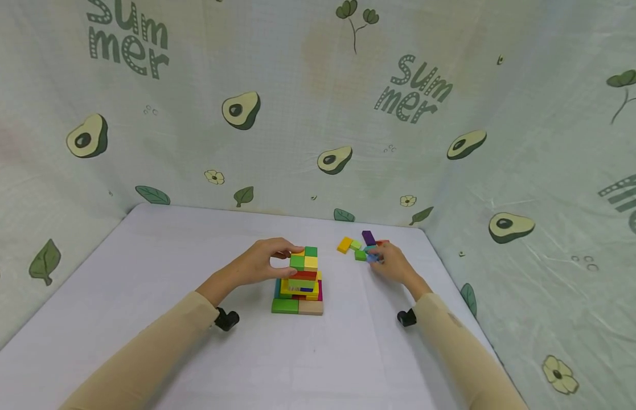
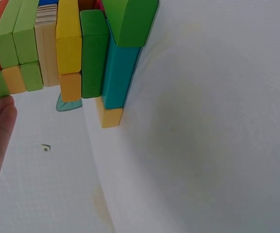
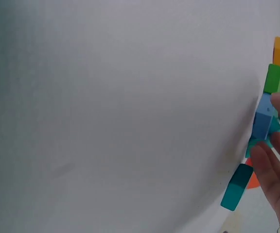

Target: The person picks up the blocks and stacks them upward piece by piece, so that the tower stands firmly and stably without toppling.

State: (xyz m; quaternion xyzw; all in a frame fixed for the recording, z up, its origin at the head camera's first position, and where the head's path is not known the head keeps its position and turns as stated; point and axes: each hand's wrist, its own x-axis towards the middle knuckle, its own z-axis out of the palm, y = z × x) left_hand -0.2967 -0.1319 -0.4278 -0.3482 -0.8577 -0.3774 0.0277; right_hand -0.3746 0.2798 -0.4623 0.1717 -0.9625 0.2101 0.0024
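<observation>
A tower of colored blocks [image 1: 303, 283] stands near the middle of the table, with green and yellow blocks on top. My left hand [image 1: 257, 263] is at its upper left, thumb at the front and fingers behind, holding the top layers. In the left wrist view, straight fingers [image 2: 0, 138] lie against the tower's end. My right hand [image 1: 394, 265] is at a loose group of blocks to the right. In the right wrist view its thumb and fingertips [image 3: 262, 151] pinch a blue block [image 3: 263, 115] from two ends.
Around the right hand lie a purple block [image 1: 368, 237], an orange block [image 1: 344, 245], a green block [image 1: 360, 255] and a teal block [image 3: 237, 187]. Behind the white table [image 1: 184, 250] hangs a printed cloth [image 1: 287, 154], which also runs along both sides.
</observation>
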